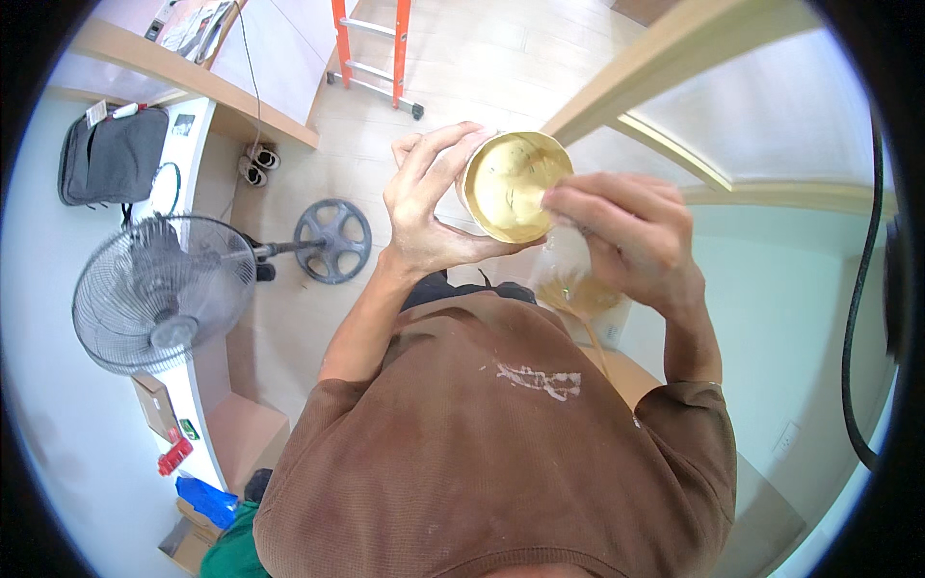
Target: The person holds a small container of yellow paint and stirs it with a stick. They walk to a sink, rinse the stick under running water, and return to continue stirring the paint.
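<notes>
A round container (pixel 500 164) of pale yellow paste is tilted toward me at the upper middle, in the grasp of my left hand (pixel 429 197), whose fingers wrap round its side. My right hand (pixel 641 231) is closed, with its fingertips at the container's right inner edge, over the paste. Whatever those fingertips hold is hidden or too small to name. Below the container is my brown shirt (pixel 491 433), with whitish smears on it. Behind my right hand a tan, partly see-through item (pixel 568 294) with a thin rod is too unclear to name.
A standing fan (pixel 159 289), a black bag (pixel 111 154) on a white ledge (pixel 202 125) and shoes (pixel 255 164) are at left. An orange ladder (pixel 400 53) stands beyond. A wooden-framed panel (pixel 742 125) and hanging black cable (pixel 848 366) are at right. Boxes (pixel 154 405) lie lower left.
</notes>
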